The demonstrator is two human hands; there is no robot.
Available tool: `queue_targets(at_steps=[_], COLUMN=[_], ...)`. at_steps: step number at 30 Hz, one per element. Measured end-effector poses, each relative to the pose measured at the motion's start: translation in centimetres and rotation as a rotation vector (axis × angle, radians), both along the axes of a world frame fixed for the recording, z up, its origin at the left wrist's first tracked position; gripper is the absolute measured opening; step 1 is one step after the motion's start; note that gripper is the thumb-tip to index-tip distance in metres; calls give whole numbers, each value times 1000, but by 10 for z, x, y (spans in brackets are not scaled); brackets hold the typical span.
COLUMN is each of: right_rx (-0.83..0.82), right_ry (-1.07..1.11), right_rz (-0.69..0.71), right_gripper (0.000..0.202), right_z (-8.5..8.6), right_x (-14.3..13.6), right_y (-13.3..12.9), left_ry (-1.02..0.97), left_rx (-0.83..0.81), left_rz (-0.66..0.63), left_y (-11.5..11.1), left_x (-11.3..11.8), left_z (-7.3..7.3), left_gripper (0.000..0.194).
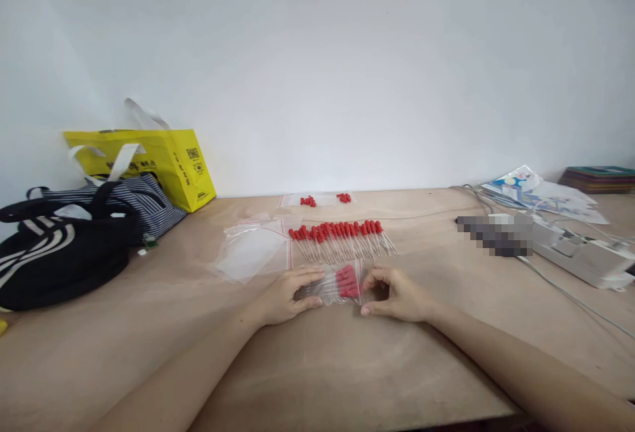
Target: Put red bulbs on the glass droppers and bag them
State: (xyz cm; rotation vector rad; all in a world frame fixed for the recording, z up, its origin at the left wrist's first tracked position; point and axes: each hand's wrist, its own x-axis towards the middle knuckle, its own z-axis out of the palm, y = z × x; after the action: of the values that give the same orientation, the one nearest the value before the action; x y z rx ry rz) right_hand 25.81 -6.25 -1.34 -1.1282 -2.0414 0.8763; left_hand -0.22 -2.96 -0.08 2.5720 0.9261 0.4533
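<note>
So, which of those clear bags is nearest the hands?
The filled one between the left hand and right hand, with red-topped droppers inside. The flat bags lie farther off, touched by neither.

Yellow bag [191, 184], striped bag [153, 204], black bag [69, 260]; power strip [578, 260] opposite.

2 hands [289, 296], 1 filled pouch [342, 284]

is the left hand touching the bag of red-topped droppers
Touching. In the head view, the left hand lies against the bag, fingers and thumb on its left end.
</note>
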Motion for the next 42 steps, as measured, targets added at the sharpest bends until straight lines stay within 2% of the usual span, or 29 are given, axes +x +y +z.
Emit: queue_targets(at_steps=[5,14,18,21,23,26,30,34,36,39,42], right_rx=[11,-243,-295,-299,-226,6,216,292,351,472,561], right_ry=[96,281,275,233,165,-3,-203,-199,-196,-300,-411], right_rz=[-151,-203,-171,-80,37,185,256,334,284,91,54], right_gripper=[22,24,23,22,19,17,31,28,22,15,21], right_z=[-12,-13,-12,-8,-3,6,13,11,9,7,4], right_x=[-9,-13,-12,-10,-11,-17,-29,-32,-27,-13,-2], right_y=[-4,-8,-9,-9,-12,-17,-19,-9,1,17,30], left_ry=[-3,-2,10,41,63,80,100,104,99,83,55], left_rx=[-4,2,11,20,32,57,117,257,334,443,505], left_rz=[10,13,18,9,-1,-6,2,41,62,98,143], left_y=[-1,-1,-2,-2,0,6,15,24,29,35,42], left_x=[0,0,-2,-6,-11,-20,-34,-44,-46,-47,-46], left_z=[0,0,1,5,9,12,12,8,5,-1,-8], left_gripper=[48,48,46,45,42,38,30,26,27,27,27])
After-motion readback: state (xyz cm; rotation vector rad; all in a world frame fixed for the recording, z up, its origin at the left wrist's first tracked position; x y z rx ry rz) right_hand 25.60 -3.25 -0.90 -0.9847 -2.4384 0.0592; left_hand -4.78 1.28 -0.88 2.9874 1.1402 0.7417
